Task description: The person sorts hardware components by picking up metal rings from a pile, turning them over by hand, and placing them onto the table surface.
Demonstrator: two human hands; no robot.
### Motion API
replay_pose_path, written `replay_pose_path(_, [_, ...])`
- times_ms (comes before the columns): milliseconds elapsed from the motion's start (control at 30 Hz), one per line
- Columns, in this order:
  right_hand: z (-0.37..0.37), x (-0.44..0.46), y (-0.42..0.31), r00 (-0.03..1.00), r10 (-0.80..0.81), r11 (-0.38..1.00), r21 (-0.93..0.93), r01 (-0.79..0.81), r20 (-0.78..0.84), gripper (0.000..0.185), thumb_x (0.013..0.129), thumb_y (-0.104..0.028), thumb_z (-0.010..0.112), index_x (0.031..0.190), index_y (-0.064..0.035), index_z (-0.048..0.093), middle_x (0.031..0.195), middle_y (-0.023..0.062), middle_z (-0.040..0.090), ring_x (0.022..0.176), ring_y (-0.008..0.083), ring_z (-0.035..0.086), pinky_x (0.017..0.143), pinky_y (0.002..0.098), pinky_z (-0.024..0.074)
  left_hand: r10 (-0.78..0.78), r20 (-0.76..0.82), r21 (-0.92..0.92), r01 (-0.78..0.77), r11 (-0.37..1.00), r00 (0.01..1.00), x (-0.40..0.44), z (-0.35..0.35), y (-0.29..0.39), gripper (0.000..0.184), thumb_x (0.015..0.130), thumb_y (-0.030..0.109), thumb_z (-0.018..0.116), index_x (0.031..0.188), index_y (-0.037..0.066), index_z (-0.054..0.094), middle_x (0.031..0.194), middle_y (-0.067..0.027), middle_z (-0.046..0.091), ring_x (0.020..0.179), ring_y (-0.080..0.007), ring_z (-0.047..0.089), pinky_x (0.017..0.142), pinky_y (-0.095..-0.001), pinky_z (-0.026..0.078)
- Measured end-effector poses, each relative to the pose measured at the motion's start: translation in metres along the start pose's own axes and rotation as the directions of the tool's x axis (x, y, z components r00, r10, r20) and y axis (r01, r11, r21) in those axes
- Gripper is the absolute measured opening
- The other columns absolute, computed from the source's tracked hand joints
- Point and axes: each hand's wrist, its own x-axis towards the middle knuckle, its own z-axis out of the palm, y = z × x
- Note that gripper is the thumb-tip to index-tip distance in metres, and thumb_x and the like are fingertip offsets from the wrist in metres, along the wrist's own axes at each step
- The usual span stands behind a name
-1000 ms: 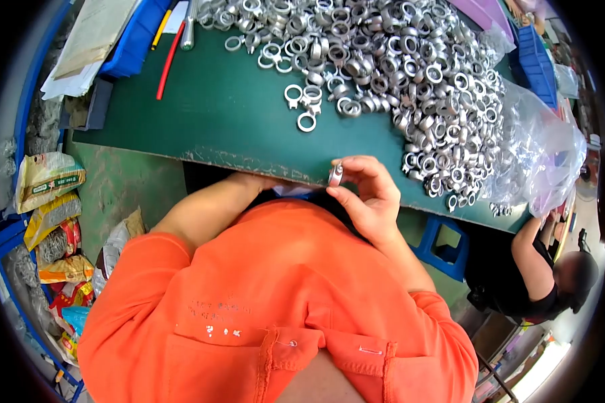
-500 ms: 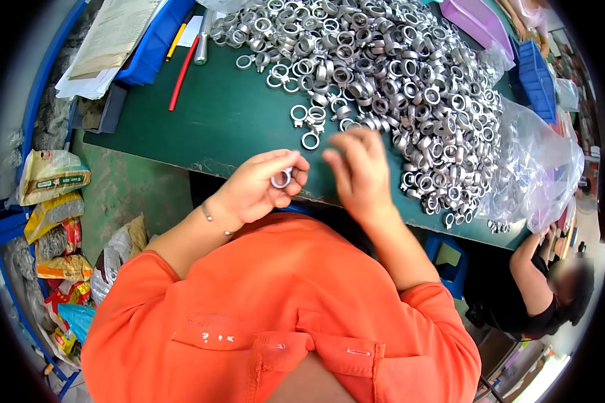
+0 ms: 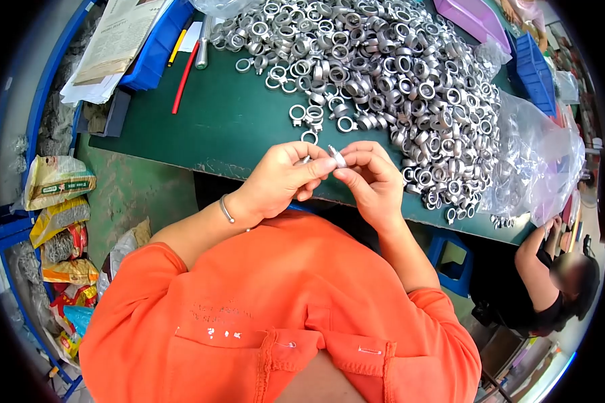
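Close together over the front edge of the table are my left hand [image 3: 286, 176] and my right hand [image 3: 373, 180]. Between the right thumb and fingers is a small silver metal ring [image 3: 339, 158] with a stub at its upper end, and the left thumb and fingertip touch it too. A bit of a second metal ring [image 3: 305, 160] shows among the left fingers, mostly hidden by them. Just beyond the hands lies a loose ring [image 3: 309, 137], with several more a little further off.
A large heap of metal rings [image 3: 410, 87] covers the green table [image 3: 215, 121] at right. A red pen [image 3: 185, 79], a metal rod and a blue tray [image 3: 151, 57] are at left. Plastic sheeting [image 3: 531, 158] hangs over the right end; a person [image 3: 531, 275] sits beyond it.
My right hand has moved down and left to meet the left hand, and a ring now shows in its fingers. The left hand has shifted right, its own ring now mostly covered.
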Motion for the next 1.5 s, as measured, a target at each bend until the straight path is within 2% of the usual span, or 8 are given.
replay_pose_path(133, [0.000, 0.000, 0.002, 0.983, -0.183, 0.953, -0.239, 0.184, 0.028, 0.017, 0.074, 0.008, 0.065, 0.089, 0.0006, 0.060, 0.099, 0.0119, 0.056, 0.084, 0.0176, 0.060, 0.073, 0.0256, 0.0516, 0.165, 0.006, 0.313, -0.158, 0.937, 0.986, -0.003, 0.004, 0.002, 0.007, 0.085, 0.009, 0.063, 0.088, 0.002, 0.061, 0.075, -0.0006, 0.056, 0.061, -0.0042, 0.047, 0.047, -0.0180, 0.036])
replay_pose_path(267, [0.003, -0.004, 0.004, 0.971, 0.229, 0.938, 0.282, -0.201, -0.069, 0.016, 0.087, 0.005, 0.050, 0.103, 0.0018, 0.054, 0.097, 0.0105, 0.058, 0.080, 0.0139, 0.060, 0.068, 0.0254, 0.0514, 0.545, 0.219, 0.686, -0.524, 0.504, 0.810, 0.000, -0.001, -0.002, 0.006, 0.078, 0.002, 0.067, 0.083, 0.001, 0.064, 0.077, -0.0029, 0.059, 0.065, -0.0080, 0.052, 0.054, -0.0210, 0.042])
replay_pose_path(600, [0.007, 0.000, -0.007, 0.938, 0.331, 0.873, 0.343, -0.347, 0.106, 0.014, 0.088, -0.003, 0.056, 0.100, 0.0028, 0.058, 0.087, 0.0070, 0.060, 0.075, 0.0126, 0.060, 0.065, 0.0239, 0.0502, 0.549, 0.333, 0.768, -0.558, 0.314, 0.767, -0.004, -0.003, 0.002, 0.008, 0.079, 0.000, 0.063, 0.087, 0.000, 0.062, 0.079, -0.0063, 0.061, 0.068, -0.0128, 0.057, 0.057, -0.0223, 0.045])
replay_pose_path(700, [0.007, 0.000, 0.000, 0.987, -0.158, 0.984, 0.080, 0.159, -0.016, 0.026, 0.071, 0.013, 0.065, 0.092, -0.0018, 0.060, 0.106, 0.0114, 0.055, 0.095, 0.0180, 0.057, 0.080, 0.0280, 0.0493, 0.105, -0.060, 0.215, -0.090, 0.972, 0.993, -0.004, -0.004, -0.001, 0.021, 0.094, 0.010, 0.046, 0.110, -0.002, 0.051, 0.090, -0.0090, 0.061, 0.073, -0.0141, 0.062, 0.058, -0.0221, 0.053])
replay_pose_path(933, [0.019, -0.007, -0.001, 0.994, 0.097, 0.868, 0.494, -0.055, -0.060, 0.030, 0.074, 0.015, 0.061, 0.099, 0.0000, 0.055, 0.111, 0.0123, 0.052, 0.101, 0.0205, 0.055, 0.084, 0.0327, 0.0497, -0.015, 0.030, -0.010, 0.015, 1.000, 0.999, -0.005, -0.010, -0.001, 0.020, 0.092, 0.012, 0.052, 0.107, -0.001, 0.054, 0.096, -0.0108, 0.061, 0.079, -0.0151, 0.063, 0.066, -0.0256, 0.055])
replay_pose_path(1067, [0.018, -0.006, 0.004, 0.995, 0.036, 0.915, 0.404, 0.006, -0.096, 0.031, 0.074, 0.016, 0.058, 0.101, 0.0014, 0.056, 0.108, 0.0126, 0.055, 0.100, 0.0228, 0.057, 0.084, 0.0338, 0.0497, 0.058, 0.005, 0.058, -0.058, 0.997, 0.998, -0.003, -0.012, -0.007, 0.019, 0.093, 0.015, 0.051, 0.102, -0.001, 0.055, 0.092, -0.0087, 0.062, 0.080, -0.0153, 0.064, 0.066, -0.0269, 0.055])
replay_pose_path(1133, [0.009, -0.001, -0.001, 0.892, -0.396, 0.836, -0.317, 0.448, 0.218, 0.029, 0.070, 0.016, 0.057, 0.094, 0.0008, 0.061, 0.102, 0.0126, 0.061, 0.093, 0.0262, 0.060, 0.082, 0.0334, 0.0500, 0.038, -0.098, -0.056, -0.044, 0.997, 0.994, -0.001, -0.009, -0.008, 0.024, 0.094, 0.020, 0.049, 0.104, -0.001, 0.055, 0.090, -0.0081, 0.062, 0.078, -0.0161, 0.064, 0.067, -0.0297, 0.056])
replay_pose_path(1500, [-0.004, 0.028, 0.015, 0.996, -0.061, 0.484, -0.871, 0.091, 0.070, 0.013, 0.074, -0.001, 0.066, 0.087, -0.0028, 0.062, 0.080, 0.0095, 0.057, 0.073, 0.0273, 0.058, 0.061, 0.0323, 0.0476, -0.061, -0.061, -0.065, 0.057, 0.996, 0.996, -0.005, -0.014, -0.007, 0.010, 0.090, 0.012, 0.055, 0.096, 0.004, 0.054, 0.082, -0.0031, 0.057, 0.070, -0.0096, 0.055, 0.055, -0.0213, 0.047])
